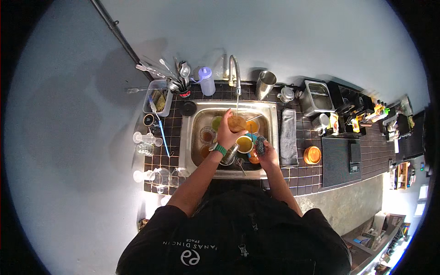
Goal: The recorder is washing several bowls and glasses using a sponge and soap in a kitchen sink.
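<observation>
My left hand (pixel 227 134), with a green-banded watch on the wrist, holds a round brown wooden piece (pixel 237 123) under the gooseneck faucet (pixel 237 74). Water runs from the spout onto or just beside it. My right hand (pixel 268 156) grips a grey scouring pad (pixel 260 145) a little lower and to the right. Both hands are over the stainless steel sink (pixel 186 144). Beneath them sit a cup of yellowish liquid (pixel 244 144), an orange vessel (pixel 252 127), a green one (pixel 217 123), a glass with brown liquid (pixel 207 135) and metal utensils.
Left of the sink stand a plastic tub (pixel 167 103), a blue-handled brush (pixel 163 135) and glassware (pixel 161 177). Behind it are a squeeze bottle (pixel 207 82) and a metal tumbler (pixel 265 84). A folded grey cloth (pixel 288 137), a wooden bowl (pixel 312 155) and a black mat (pixel 335 163) lie rightward.
</observation>
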Available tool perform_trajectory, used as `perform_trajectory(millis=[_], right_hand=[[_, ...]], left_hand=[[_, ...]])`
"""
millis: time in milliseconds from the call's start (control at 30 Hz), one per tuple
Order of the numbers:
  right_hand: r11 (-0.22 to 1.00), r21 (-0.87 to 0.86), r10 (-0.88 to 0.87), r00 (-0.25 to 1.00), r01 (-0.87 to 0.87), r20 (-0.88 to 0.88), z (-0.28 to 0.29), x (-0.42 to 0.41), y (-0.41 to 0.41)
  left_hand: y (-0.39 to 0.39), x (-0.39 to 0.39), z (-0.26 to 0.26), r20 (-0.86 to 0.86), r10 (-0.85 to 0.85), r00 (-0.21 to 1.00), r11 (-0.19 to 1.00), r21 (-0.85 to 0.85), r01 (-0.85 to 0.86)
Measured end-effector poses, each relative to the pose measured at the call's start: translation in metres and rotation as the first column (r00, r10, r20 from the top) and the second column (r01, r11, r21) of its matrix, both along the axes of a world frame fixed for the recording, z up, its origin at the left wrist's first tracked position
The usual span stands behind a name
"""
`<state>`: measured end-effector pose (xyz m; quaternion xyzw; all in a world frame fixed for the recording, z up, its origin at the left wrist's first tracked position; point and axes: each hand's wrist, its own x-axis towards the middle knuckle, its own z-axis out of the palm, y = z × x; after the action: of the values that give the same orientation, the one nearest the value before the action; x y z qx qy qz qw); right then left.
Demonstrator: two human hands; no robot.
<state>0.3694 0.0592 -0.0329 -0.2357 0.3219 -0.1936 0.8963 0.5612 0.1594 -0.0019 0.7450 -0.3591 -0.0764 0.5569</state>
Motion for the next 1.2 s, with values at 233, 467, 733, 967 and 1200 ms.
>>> perform_trajectory(millis=[233, 467, 733, 967, 1200], right_hand=[[1.0, -0.031, 0.001, 1.0, -0.001, 0.016, 0.006, 0.001, 0.0], [0.999, -0.045, 0.018, 1.0, -0.016, 0.025, 0.01, -0.011, 0.011], [0.993, 0.015, 0.114, 0.983, -0.117, 0.141, 0.027, -0.017, 0.024], [0.528, -0.838, -0.023, 0.984, -0.139, -0.178, 0.108, 0.017, 0.043], [-0.265, -0.944, -0.176, 0.972, -0.199, -0.155, 0.134, 0.073, 0.064]], left_hand=[[-0.001, 0.002, 0.007, -0.004, 0.012, 1.0, 0.999, -0.038, -0.012], [0.041, -0.021, -0.003, -0.922, -0.328, 0.208, 0.934, -0.349, -0.076], [0.076, -0.043, 0.015, -0.642, -0.681, -0.351, 0.732, -0.603, -0.317], [0.067, -0.037, 0.052, -0.814, -0.58, -0.03, 0.805, -0.567, -0.177], [0.046, -0.04, 0.047, -0.825, -0.563, 0.042, 0.742, -0.527, -0.415]])
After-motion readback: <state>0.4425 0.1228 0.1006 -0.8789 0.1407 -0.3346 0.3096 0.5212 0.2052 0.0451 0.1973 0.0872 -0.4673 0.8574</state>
